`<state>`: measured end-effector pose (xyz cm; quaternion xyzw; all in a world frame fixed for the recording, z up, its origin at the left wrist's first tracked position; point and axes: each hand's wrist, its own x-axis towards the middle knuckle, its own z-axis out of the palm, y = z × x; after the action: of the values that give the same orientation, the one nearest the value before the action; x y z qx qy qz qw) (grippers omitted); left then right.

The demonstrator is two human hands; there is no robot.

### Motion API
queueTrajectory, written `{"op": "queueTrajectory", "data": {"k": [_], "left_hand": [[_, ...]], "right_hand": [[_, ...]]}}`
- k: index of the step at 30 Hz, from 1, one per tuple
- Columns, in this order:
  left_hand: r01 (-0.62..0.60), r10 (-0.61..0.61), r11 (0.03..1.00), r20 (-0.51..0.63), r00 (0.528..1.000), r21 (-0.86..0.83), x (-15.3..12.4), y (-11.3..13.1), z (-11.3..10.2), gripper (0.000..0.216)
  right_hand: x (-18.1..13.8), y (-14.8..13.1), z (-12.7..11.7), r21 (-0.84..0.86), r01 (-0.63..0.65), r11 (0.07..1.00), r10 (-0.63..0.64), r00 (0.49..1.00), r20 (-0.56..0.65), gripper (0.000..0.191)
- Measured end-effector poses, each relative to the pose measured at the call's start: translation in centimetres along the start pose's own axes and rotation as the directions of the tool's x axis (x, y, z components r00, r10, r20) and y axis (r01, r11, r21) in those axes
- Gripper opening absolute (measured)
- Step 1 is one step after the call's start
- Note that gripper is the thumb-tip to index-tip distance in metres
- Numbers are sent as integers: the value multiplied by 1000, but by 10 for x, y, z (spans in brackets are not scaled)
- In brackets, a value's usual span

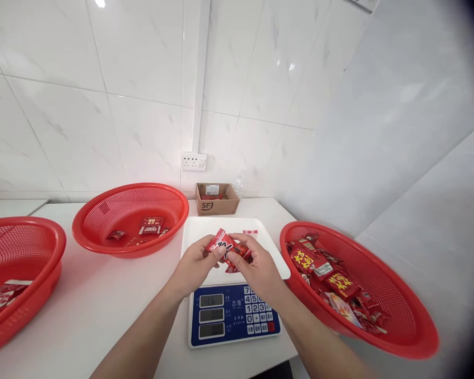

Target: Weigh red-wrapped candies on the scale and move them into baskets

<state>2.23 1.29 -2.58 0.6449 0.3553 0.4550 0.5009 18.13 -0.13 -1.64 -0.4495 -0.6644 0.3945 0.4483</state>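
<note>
Carton (217, 207) behind scale (235, 318), red basket (373, 266) right. My left hand (190, 267) and right hand (262, 267) pinch red packets (222, 242) over the pan (205, 225).

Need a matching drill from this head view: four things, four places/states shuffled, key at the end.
Things
1. Cardboard box
2. Left hand and right hand
3. Number keys
4. Socket plate

Places/states
A. Holding red packets above the white pan
B. On the tiled wall
C. On the table, beyond the scale
D. On the blue panel

Pairs: 1-C, 2-A, 3-D, 4-B
</note>
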Motion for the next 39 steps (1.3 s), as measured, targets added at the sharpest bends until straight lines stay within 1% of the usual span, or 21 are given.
{"op": "queueTrajectory", "data": {"k": [3, 5, 7, 9, 10, 12, 13, 14, 15, 16, 19, 20, 22, 25, 29, 33, 36, 39], "left_hand": [[7, 0, 996, -85, 996, 90, 3, -6, -3, 28], [26, -1, 982, -132, 991, 187, 5, -10, -7, 27], [76, -37, 951, -134, 990, 299, 7, -15, -12, 29], [141, -88, 881, -136, 987, 451, 10, -22, -15, 37], [157, -84, 827, -157, 984, 540, 11, -26, -17, 40], [140, 3, 700, -199, 980, 700, 12, -32, -18, 43], [113, 62, 647, -200, 978, 754, 12, -34, -18, 42], [77, 112, 614, -184, 977, 785, 12, -35, -18, 39], [38, 139, 603, -151, 979, 797, 11, -34, -18, 35], [-1, 142, 611, -108, 984, 792, 10, -32, -18, 31], [-100, 81, 681, 61, 995, 725, 4, -23, -17, 25], [-121, 55, 702, 116, 992, 701, 3, -20, -17, 25], [-146, 23, 721, 187, 982, 677, 1, -17, -17, 25], [-154, 31, 699, 185, 982, 699, 2, -21, -17, 26], [-140, 48, 661, 144, 988, 738, 5, -29, -18, 31], [-142, 47, 640, 146, 988, 755, 6, -30, -18, 32], [-155, 47, 633, 163, 986, 758, 6, -30, -19, 31], [-188, 59, 620, 193, 979, 762, 6, -31, -20, 31]], "right_hand": [[-1, 10, -3, -62, -19, 998, 21, 999, 30, 43], [0, 20, -8, -143, -4, 990, 5, 1000, 2, 45], [1, 29, -14, -219, 5, 976, -10, 1000, -23, 44], [3, 35, -20, -237, 6, 972, -4, 1000, 10, 44], [4, 37, -23, -235, 9, 972, 3, 999, 49, 44], [5, 39, -27, -248, 9, 969, 27, 989, 142, 42], [5, 39, -30, -276, 9, 961, 41, 984, 176, 41], [4, 39, -32, -322, 9, 947, 56, 980, 191, 40], [4, 39, -35, -374, 7, 927, 68, 980, 186, 39], [3, 39, -38, -427, 5, 904, 73, 984, 165, 39], [-2, 39, -46, -555, 13, 832, 57, 992, 109, 38], [-3, 39, -49, -585, 24, 810, 51, 993, 110, 37], [-5, 40, -53, -633, 73, 771, 42, 985, 165, 32], [-4, 43, -54, -663, 136, 736, 48, 967, 252, 27], [6, 48, -50, -691, 133, 710, 55, 968, 243, 29], [17, 53, -47, -714, 147, 685, 55, 966, 252, 32], [23, 55, -46, -737, 119, 665, 57, 976, 208, 30], [26, 56, -43, -758, 33, 651, 60, 994, 94, 32]]}}
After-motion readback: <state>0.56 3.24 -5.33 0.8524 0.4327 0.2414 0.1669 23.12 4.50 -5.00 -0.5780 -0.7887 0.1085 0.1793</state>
